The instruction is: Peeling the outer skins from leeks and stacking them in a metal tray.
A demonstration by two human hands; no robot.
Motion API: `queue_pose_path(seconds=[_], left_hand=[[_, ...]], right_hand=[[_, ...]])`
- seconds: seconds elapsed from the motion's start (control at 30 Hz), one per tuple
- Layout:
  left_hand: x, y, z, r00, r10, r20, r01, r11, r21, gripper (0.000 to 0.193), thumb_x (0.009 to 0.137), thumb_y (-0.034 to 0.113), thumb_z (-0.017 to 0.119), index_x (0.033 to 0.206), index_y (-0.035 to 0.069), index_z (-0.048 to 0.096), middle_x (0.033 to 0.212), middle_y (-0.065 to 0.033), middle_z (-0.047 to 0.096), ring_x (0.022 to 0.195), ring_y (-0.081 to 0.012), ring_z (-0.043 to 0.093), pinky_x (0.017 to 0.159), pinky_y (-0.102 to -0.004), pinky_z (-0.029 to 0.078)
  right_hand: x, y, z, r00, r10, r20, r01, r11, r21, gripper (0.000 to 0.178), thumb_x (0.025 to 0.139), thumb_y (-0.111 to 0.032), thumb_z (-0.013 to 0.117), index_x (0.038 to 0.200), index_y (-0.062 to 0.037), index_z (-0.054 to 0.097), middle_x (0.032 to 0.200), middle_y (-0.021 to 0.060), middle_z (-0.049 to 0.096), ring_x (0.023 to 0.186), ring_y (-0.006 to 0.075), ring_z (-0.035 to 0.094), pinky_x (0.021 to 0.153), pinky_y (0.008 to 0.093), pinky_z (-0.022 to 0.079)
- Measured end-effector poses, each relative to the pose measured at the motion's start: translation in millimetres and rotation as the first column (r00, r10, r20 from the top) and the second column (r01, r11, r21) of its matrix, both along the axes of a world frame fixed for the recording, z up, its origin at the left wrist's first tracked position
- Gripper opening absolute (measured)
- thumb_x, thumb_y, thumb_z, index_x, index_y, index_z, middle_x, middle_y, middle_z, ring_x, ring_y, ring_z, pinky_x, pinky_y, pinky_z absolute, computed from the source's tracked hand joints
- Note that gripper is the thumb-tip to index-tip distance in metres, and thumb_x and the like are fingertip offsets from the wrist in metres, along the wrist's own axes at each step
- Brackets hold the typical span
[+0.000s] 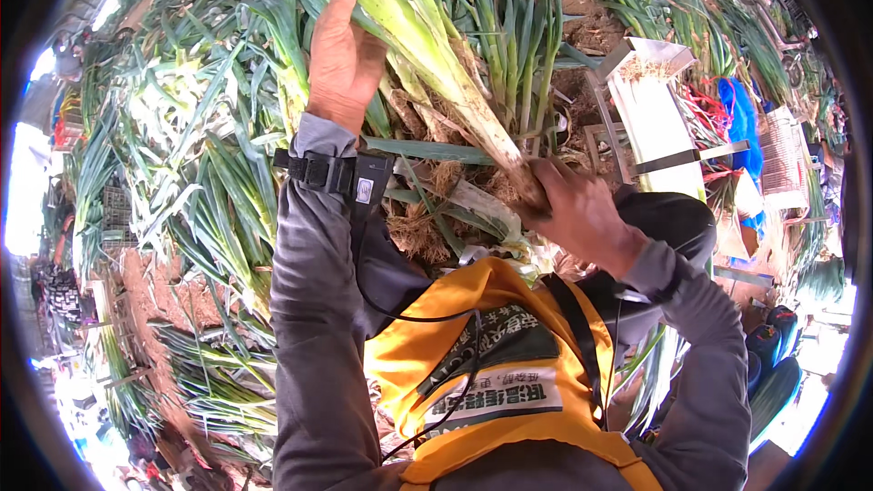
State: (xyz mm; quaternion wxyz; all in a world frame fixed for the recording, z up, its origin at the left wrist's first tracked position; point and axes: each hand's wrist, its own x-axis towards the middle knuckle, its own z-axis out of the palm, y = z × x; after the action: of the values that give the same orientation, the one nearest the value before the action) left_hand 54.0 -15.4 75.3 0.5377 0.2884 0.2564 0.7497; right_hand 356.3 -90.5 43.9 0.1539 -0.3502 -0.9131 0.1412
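A large leek lies slantwise before me, its pale green leaves up at the left and its brown, soiled root end down at the right. Around the leafy part is my left hand, thumb along the near side, other fingers mostly hidden behind the leaves. My right hand is closed round the root end, just above my knee. Cut roots and leaf scraps lie beneath the leek, between my legs. Beyond it, another bunch of leeks stands on the soil.
Heaps of leeks cover the ground at my left. To the right stand a white metal trough with roots on its far end, a blue plastic bag with red ties, and a pale crate. My yellow apron covers my lap.
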Motion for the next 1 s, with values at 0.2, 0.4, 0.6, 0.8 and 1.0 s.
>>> queue_pose_path(seconds=[0.2, 0.4, 0.6, 0.8, 1.0], left_hand=[[-22, -12, -1, 0.989, 0.127, -0.076, -0.115, 0.983, 0.146, 0.032, 0.093, 0.017, 0.068, 0.121, 0.005, 0.060, 0.114, -0.0051, 0.067, 0.102, -0.0176, 0.065, 0.093, -0.0365, 0.051], [-41, -14, -28, 0.994, 0.092, -0.060, -0.088, 0.994, 0.069, 0.035, 0.093, 0.017, 0.068, 0.124, 0.005, 0.057, 0.122, -0.0064, 0.063, 0.113, -0.0200, 0.059, 0.098, -0.0399, 0.048], [-68, -13, -34, 0.996, 0.084, 0.005, -0.084, 0.991, 0.100, 0.043, 0.092, 0.023, 0.070, 0.129, 0.008, 0.054, 0.123, -0.0050, 0.062, 0.114, -0.0229, 0.058, 0.100, -0.0427, 0.045], [-113, -31, -36, 0.975, 0.222, -0.013, -0.222, 0.975, 0.030, 0.054, 0.091, 0.040, 0.067, 0.133, 0.009, 0.052, 0.125, -0.0081, 0.060, 0.110, -0.0264, 0.057, 0.098, -0.0499, 0.046], [-123, -21, -47, 0.957, 0.246, -0.153, -0.234, 0.968, 0.092, 0.051, 0.091, 0.031, 0.069, 0.133, 0.006, 0.051, 0.130, -0.0087, 0.057, 0.120, -0.0258, 0.053, 0.104, -0.0442, 0.042]], right_hand=[[-54, 55, -55, 0.980, 0.118, -0.161, -0.126, 0.991, -0.041, 0.051, 0.092, -0.045, 0.062, 0.111, 0.0018, 0.059, 0.097, 0.0202, 0.063, 0.079, 0.0341, 0.065, 0.072, 0.0453, 0.053], [-154, 106, 23, 0.876, -0.064, -0.478, -0.184, 0.872, -0.454, 0.051, 0.092, -0.040, 0.065, 0.114, 0.0056, 0.061, 0.086, 0.0150, 0.066, 0.067, 0.0219, 0.062, 0.064, 0.0338, 0.053], [-161, 116, -19, 0.475, -0.432, -0.767, -0.700, 0.342, -0.627, 0.012, 0.094, -0.013, 0.064, 0.101, -0.0030, 0.067, 0.087, 0.0074, 0.071, 0.054, 0.0070, 0.052, 0.045, 0.0214, 0.041], [-112, 85, -41, 0.929, -0.037, -0.368, -0.292, 0.538, -0.791, 0.009, 0.095, -0.012, 0.060, 0.092, -0.0041, 0.063, 0.087, 0.0057, 0.067, 0.053, 0.0065, 0.049, 0.040, 0.0215, 0.037], [-11, 52, -244, 0.918, 0.344, -0.195, -0.394, 0.838, -0.377, 0.023, 0.092, -0.016, 0.062, 0.110, -0.0031, 0.065, 0.092, 0.0096, 0.066, 0.073, 0.0194, 0.065, 0.064, 0.0370, 0.052]])
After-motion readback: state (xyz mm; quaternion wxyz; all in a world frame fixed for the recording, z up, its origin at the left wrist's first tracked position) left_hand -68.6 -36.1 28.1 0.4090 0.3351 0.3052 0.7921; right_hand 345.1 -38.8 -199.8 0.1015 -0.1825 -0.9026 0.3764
